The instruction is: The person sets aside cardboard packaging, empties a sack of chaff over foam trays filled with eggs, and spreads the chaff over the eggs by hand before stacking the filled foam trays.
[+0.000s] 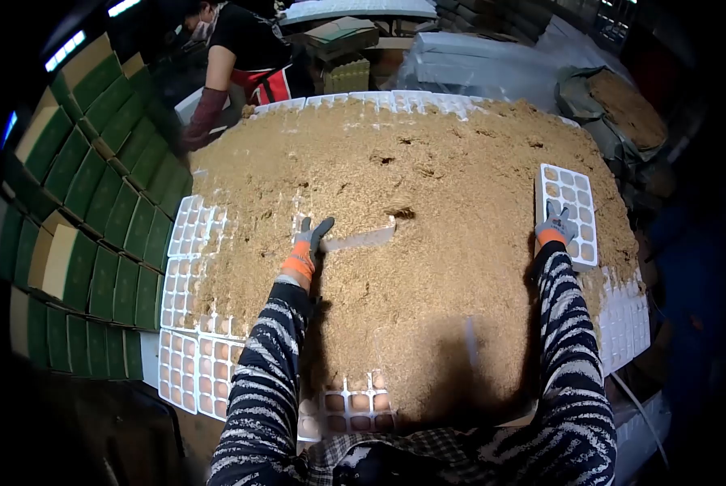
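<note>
Head cam looks down on a big surface (622, 332) covered edge to edge w/ white cell trays, most of them buried under a thick layer of brown fibrous material (436, 202), looks like sawdust or husk. Left hand (308, 243), grey glove w/ orange cuff, is out over the middle-left of the pile, fingers closed around one end of a flat pale scraper (363, 238); the blade lies roughly level on the brown stuff, pointing to the right. Right hand (555, 227), same kind of glove, sits at the far right, gripping the near edge of a loose white tray (568, 198) that lies on top of the pile; its cells are partly filled w/ brown. Both sleeves are black-and-white striped. Along the left edge the uncovered trays (193, 283) show cells w/ brownish round contents, possibly eggs, can't tell for sure; a few more cells peek out near the person's chest, bottom centre. Left of the surface are stacked green-and-tan cartons (95, 219) in rows. At the far end a co-worker (233, 57) in a dark top w/ a reddish long glove reaches an arm toward the pile's far-left corner. Behind are plastic-wrapped stacks (476, 65) and, far right, a sack (622, 105) w/ more brown material.
</note>
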Tool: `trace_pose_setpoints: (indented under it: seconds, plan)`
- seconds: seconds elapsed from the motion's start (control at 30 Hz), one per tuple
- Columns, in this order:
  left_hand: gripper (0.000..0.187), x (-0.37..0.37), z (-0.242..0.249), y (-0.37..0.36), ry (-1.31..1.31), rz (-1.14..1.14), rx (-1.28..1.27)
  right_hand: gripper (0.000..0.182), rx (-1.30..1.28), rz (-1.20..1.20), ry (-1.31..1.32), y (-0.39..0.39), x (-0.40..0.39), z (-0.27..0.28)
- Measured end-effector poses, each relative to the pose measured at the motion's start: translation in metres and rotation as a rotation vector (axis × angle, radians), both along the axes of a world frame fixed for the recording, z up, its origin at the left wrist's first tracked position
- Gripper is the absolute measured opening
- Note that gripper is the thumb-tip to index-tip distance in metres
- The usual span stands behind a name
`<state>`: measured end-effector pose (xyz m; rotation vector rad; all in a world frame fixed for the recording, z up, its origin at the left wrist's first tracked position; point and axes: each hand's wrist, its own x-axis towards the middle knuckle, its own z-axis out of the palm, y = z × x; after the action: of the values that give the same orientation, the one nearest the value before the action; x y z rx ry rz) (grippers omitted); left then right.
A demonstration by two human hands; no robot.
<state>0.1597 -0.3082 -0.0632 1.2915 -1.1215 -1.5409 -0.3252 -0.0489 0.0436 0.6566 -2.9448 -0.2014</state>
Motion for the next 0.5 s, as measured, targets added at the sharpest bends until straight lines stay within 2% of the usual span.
trace_pose_setpoints:
  seconds: [0.03, 0.1, 0.13, 0.17, 0.23, 0.3, 0.37, 0.43, 0.47, 0.5]
  plan:
    - [0.066, 0.009, 0.000, 0.007, -0.012, 0.021, -0.003, 0.067, 0.040, -0.022, -0.045, -0.016, -0.009, 0.000]
    - [0.054, 0.030, -0.005, 0.018, 0.202, -0.113, -0.304, 0.068, -0.039, -0.035, -0.080, -0.046, -0.044, -0.039]
    - [0.047, 0.065, -0.017, 0.015, -0.247, -0.304, -0.769, 0.069, -0.116, -0.024, -0.127, -0.060, -0.038, -0.039]
    - [0.047, 0.092, -0.014, 0.028, -0.275, -0.288, -0.753, 0.070, -0.139, 0.016, -0.144, -0.074, -0.022, -0.030]
    - [0.039, 0.136, 0.017, 0.067, -0.485, -0.197, -0.758, 0.072, -0.191, 0.148, -0.086, -0.099, -0.015, -0.049]
    - [0.040, 0.185, 0.028, 0.106, -0.433, 0.007, -0.705, 0.073, -0.176, 0.318, -0.164, -0.122, 0.013, -0.048]
    - [0.045, 0.205, 0.087, 0.144, 0.169, 0.328, -0.031, 0.071, -0.053, 0.460, -0.194, -0.144, 0.057, -0.044]
    - [0.047, 0.252, 0.094, 0.174, 0.277, 0.438, 0.035, 0.069, -0.053, 0.609, -0.208, -0.156, 0.091, -0.056]
    - [0.046, 0.266, 0.105, 0.189, 0.297, 0.500, 0.002, 0.068, 0.038, 0.629, -0.256, -0.155, 0.124, -0.036]
    - [0.044, 0.277, 0.116, 0.205, 0.301, 0.571, -0.003, 0.067, 0.031, 0.770, -0.229, -0.154, 0.138, -0.039]
